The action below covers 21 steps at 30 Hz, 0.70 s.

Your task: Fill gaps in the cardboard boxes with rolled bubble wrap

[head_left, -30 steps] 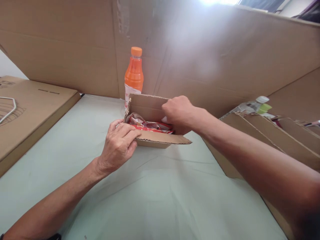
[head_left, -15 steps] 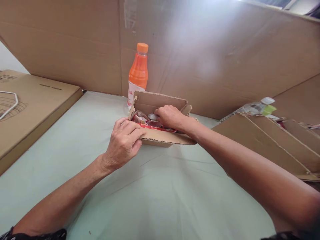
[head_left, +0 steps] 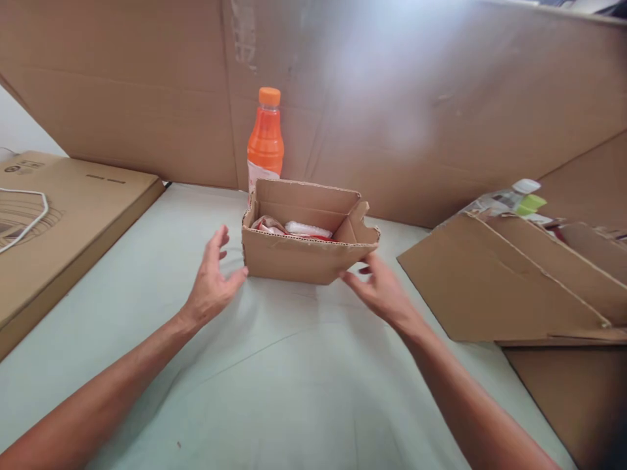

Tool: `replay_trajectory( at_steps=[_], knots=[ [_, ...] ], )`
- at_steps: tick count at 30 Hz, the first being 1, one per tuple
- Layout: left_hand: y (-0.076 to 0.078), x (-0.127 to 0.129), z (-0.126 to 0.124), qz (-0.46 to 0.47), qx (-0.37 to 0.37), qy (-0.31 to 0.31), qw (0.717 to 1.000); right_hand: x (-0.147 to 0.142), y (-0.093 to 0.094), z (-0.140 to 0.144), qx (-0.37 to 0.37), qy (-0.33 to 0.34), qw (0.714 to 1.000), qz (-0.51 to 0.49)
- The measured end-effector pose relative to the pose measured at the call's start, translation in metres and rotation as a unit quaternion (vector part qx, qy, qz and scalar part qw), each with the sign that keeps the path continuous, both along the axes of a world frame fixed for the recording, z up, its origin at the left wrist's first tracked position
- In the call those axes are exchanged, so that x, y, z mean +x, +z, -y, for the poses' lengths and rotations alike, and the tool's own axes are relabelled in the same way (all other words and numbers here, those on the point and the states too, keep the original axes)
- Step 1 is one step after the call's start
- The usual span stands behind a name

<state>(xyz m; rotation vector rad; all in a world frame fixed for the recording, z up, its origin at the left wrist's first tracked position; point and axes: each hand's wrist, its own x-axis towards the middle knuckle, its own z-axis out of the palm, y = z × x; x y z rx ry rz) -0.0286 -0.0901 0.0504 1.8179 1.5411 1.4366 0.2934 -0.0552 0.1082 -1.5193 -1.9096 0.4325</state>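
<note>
Both hands are spread open — left hand (head_left: pixel 211 282) and right hand (head_left: pixel 379 290) flank the small brown cardboard box (head_left: pixel 304 251) of red-and-white packets (head_left: pixel 294 229) on the pale green tabletop (head_left: pixel 294 378), gripping nothing.

An orange bottle (head_left: pixel 265 140) with an orange cap stands upright on the pale green counter (head_left: pixel 294 385), right against the tall cardboard wall (head_left: pixel 392 98) that rises behind it. Well to the left of the bottle lies a flat cardboard carton (head_left: pixel 73 209) with a white wire (head_left: pixel 34 219) curving across its top. Well to the right of the bottle, slanted cardboard sheets (head_left: pixel 504 287) lie stacked on the counter, and behind them a clear plastic bottle (head_left: pixel 504 199) with a white cap and a green label lies on its side.
</note>
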Motion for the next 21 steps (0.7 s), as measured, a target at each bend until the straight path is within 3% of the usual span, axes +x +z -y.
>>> replay_trajectory(
  at_steps=[3,6,8,11,14,17,19,21],
  knots=[
    [0.001,0.024,-0.021,0.074,-0.061,-0.065,0.993,-0.019,-0.022,-0.014,-0.074,-0.011,0.996,-0.048],
    [0.01,0.053,-0.024,0.126,-0.059,-0.08,0.987,-0.008,-0.022,-0.005,-0.088,-0.033,0.993,-0.068],
    [0.014,0.07,-0.008,0.126,-0.069,-0.104,0.984,0.015,-0.022,0.018,-0.078,-0.055,0.993,-0.067],
    [0.011,0.079,0.044,0.092,-0.104,-0.137,0.981,0.043,-0.027,0.063,-0.063,-0.08,0.993,-0.057],
    [-0.003,0.058,0.11,0.05,-0.115,-0.078,0.989,0.035,-0.032,0.093,-0.094,-0.029,0.993,-0.066],
    [-0.018,0.016,0.16,0.02,-0.121,0.024,0.992,0.0,-0.034,0.091,-0.126,0.062,0.986,-0.087],
    [-0.021,-0.012,0.173,0.02,-0.12,0.061,0.991,-0.025,-0.035,0.08,-0.12,0.126,0.977,-0.124],
    [-0.019,-0.033,0.171,0.015,-0.121,0.076,0.99,-0.045,-0.041,0.072,-0.108,0.158,0.969,-0.154]
  ],
)
